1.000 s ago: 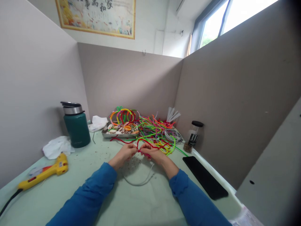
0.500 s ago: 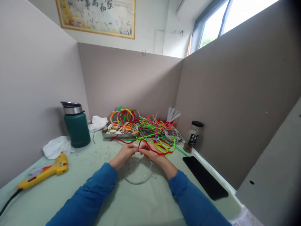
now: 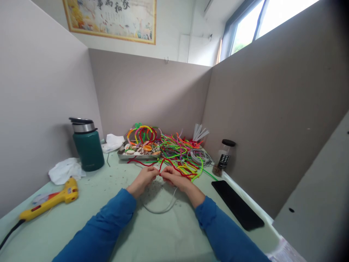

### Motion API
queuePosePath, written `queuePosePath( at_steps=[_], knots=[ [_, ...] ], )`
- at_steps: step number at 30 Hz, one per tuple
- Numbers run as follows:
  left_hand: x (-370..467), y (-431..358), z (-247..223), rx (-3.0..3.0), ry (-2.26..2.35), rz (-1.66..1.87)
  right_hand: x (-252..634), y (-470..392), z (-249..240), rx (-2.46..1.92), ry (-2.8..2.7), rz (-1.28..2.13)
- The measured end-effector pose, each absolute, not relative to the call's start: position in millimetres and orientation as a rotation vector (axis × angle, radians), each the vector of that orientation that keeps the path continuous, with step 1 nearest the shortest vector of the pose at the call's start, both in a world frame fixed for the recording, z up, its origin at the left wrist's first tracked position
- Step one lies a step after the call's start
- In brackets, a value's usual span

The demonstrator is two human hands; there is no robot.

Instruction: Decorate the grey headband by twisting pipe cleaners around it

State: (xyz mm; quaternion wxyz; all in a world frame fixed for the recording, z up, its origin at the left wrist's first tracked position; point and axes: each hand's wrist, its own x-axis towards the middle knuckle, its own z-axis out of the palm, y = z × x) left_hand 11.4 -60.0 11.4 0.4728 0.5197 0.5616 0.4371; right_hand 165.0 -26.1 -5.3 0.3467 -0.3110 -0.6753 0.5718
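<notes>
Red pipe cleaner (image 3: 174, 168) pinched between left hand (image 3: 144, 179) and right hand (image 3: 174, 178), partly bent; colourful pile (image 3: 181, 153) far right untouched.

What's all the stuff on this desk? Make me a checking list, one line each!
Surface: pale green desk, speckled with small scraps.
Job's things: red pipe cleaner pinched between both hands; thin white wire lies looped beneath.
Clutter: pile of coloured pipe cleaners, metal tray of small pieces, green flask, yellow glue gun, white tissues, jar, black phone.
Hands: left hand and right hand, fingers closed on the red pipe cleaner.
Cables: black glue gun cord.
Surroundings: grey partition walls, window, framed picture.
</notes>
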Motion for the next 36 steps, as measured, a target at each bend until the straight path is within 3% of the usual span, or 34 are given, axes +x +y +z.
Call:
queuePosePath(
  at_steps=[12,22,36],
  knots=[
    [13.5,-59.7,11.3,1.315,1.39,1.101,165.8,-25.7,-6.4,-0.778,-1.705,1.525],
    [11.6,-52.7,7.3,1.747,1.268,1.268,169.9,-23.4,-6.5,-0.802,-1.602,1.554],
    [10.7,-53.7,5.4,2.05,1.569,1.251,168.9,-19.0,-6.3,-0.81,-1.574,1.597]
  ],
)
